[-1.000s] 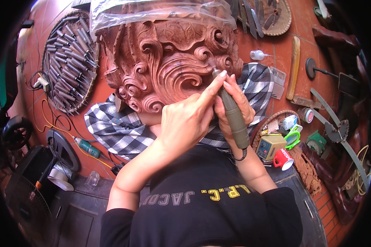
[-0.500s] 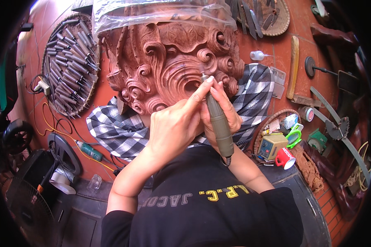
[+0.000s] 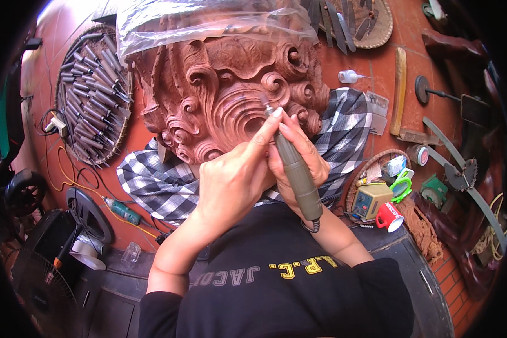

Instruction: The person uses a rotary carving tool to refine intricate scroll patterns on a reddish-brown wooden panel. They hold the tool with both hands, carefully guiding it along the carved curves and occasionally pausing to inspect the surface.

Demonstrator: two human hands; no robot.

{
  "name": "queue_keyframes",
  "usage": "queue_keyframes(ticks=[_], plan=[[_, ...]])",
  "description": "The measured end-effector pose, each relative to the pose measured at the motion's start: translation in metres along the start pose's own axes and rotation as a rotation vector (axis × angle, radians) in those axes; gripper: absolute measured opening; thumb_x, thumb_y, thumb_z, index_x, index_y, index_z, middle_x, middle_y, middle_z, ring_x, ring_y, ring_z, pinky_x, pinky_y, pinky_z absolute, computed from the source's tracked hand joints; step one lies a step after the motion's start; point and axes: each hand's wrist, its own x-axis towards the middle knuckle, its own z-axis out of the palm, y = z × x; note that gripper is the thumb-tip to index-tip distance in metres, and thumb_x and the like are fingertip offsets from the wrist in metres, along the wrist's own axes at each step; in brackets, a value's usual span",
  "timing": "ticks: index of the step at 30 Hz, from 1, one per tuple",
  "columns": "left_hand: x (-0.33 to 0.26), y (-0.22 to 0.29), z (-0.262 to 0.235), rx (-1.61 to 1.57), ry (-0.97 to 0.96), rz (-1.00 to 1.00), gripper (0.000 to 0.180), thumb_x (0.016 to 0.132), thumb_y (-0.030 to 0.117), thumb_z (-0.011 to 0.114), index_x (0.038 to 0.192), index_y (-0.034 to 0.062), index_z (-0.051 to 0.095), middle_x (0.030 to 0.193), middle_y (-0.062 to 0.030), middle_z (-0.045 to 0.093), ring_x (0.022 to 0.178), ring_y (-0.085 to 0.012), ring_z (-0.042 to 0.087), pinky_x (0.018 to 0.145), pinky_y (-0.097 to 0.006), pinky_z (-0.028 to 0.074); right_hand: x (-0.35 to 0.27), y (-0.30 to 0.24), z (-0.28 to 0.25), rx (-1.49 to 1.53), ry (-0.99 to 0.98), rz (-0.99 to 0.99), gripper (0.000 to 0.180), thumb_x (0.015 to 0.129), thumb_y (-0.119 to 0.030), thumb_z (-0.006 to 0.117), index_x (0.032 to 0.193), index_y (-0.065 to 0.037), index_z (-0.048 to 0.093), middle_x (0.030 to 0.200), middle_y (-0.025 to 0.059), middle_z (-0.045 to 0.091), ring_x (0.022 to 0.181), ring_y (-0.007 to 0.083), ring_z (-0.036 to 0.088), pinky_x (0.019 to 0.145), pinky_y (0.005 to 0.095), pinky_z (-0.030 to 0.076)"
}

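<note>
We look down on a red-brown floor (image 3: pixel 377 73) crowded with tools, where a black-and-white checked cloth (image 3: pixel 163 186) spreads at the middle. On the cloth rests a reddish wood carving (image 3: pixel 225 96) of curling scrolls, its far end under clear plastic sheet (image 3: pixel 208 22). Our right hand (image 3: pixel 301 163) wraps closed round an olive rotary tool (image 3: pixel 293 169), its tip touching the carving near its right side. Our left hand (image 3: pixel 234 180) closes beside it, fingertips steadying the tool's nose. A round tray of chisels (image 3: pixel 93 96) lies toward the floor's left edge; a red mug (image 3: pixel 390 217) stands at the right.
</note>
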Motion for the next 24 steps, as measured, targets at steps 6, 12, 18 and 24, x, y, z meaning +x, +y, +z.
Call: queue_keyframes(ticks=[6,12,18,24], plan=[[0.006,0.008,0.007,-0.035,-0.078,-0.014,0.07,0.087,0.002,0.063,0.153,0.0172,0.047,0.094,-0.0152,0.072,0.074,-0.0313,0.072,0.061,-0.04,0.055,-0.002,0.008,-0.017,-0.018,-0.019,0.013,0.039,0.087,-0.001,0.074,0.125,0.004,0.065,0.129,0.0218,0.067,0.124,0.0304,0.064,0.108,0.0403,0.048],[0.005,0.009,0.007,-0.024,-0.126,-0.039,0.071,0.084,0.0,0.064,0.152,0.0152,0.048,0.099,-0.0164,0.074,0.076,-0.0337,0.073,0.064,-0.041,0.056,-0.005,0.008,-0.016,-0.096,0.009,-0.019,0.04,0.086,-0.002,0.076,0.125,0.005,0.066,0.128,0.0229,0.068,0.123,0.0333,0.064,0.108,0.0417,0.049],[-0.003,0.0,-0.001,-0.018,-0.098,-0.031,0.071,0.085,0.002,0.065,0.152,0.0183,0.048,0.09,-0.014,0.071,0.071,-0.0321,0.07,0.062,-0.041,0.055,-0.006,0.007,0.002,-0.136,0.065,-0.103,0.033,0.083,-0.003,0.078,0.114,0.003,0.07,0.117,0.024,0.072,0.113,0.0354,0.07,0.103,0.0433,0.054],[-0.008,-0.004,-0.013,-0.017,-0.004,-0.008,0.069,0.085,0.007,0.069,0.151,0.0129,0.049,0.091,-0.0124,0.072,0.07,-0.0292,0.071,0.061,-0.038,0.055,-0.004,-0.001,0.015,-0.062,0.015,-0.115,0.036,0.082,-0.003,0.078,0.116,0.003,0.07,0.116,0.0231,0.072,0.114,0.0357,0.07,0.103,0.0433,0.054]])
